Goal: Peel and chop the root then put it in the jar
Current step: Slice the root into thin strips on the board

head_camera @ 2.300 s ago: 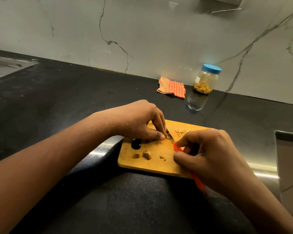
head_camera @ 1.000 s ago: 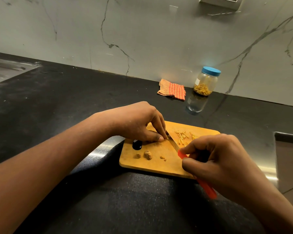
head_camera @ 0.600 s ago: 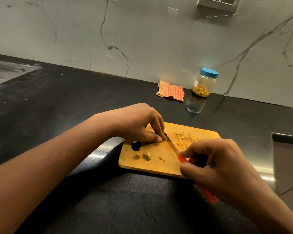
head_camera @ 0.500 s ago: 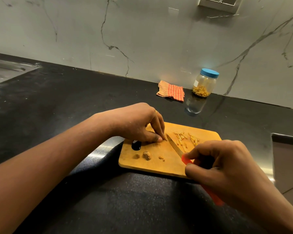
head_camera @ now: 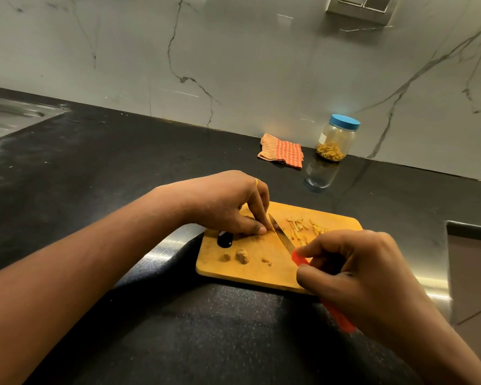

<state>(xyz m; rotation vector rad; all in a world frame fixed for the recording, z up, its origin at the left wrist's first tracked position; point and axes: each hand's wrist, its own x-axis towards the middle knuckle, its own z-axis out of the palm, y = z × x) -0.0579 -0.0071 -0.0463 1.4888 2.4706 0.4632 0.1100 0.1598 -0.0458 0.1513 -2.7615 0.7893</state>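
Note:
A wooden cutting board (head_camera: 261, 270) lies on the black counter. My left hand (head_camera: 228, 207) pinches a small piece of root against the board, the piece mostly hidden under the fingertips. My right hand (head_camera: 356, 276) grips the red handle of a knife (head_camera: 279, 234), whose blade rests on the board right beside my left fingertips. Thin cut strips of root (head_camera: 303, 227) lie on the board's far right part. Small brown scraps (head_camera: 242, 256) sit near the board's front. A clear jar (head_camera: 336, 138) with a blue lid stands by the wall, chopped root inside.
An orange checked cloth (head_camera: 281, 150) lies left of the jar. A steel sink (head_camera: 9, 115) is at the far left. A grey panel (head_camera: 472, 262) rises at the right edge. A wall socket (head_camera: 358, 4) is above.
The knife blade has come back against my left fingertips after drawing away to the right. More cut strips lie on the board than 2.3 s ago.

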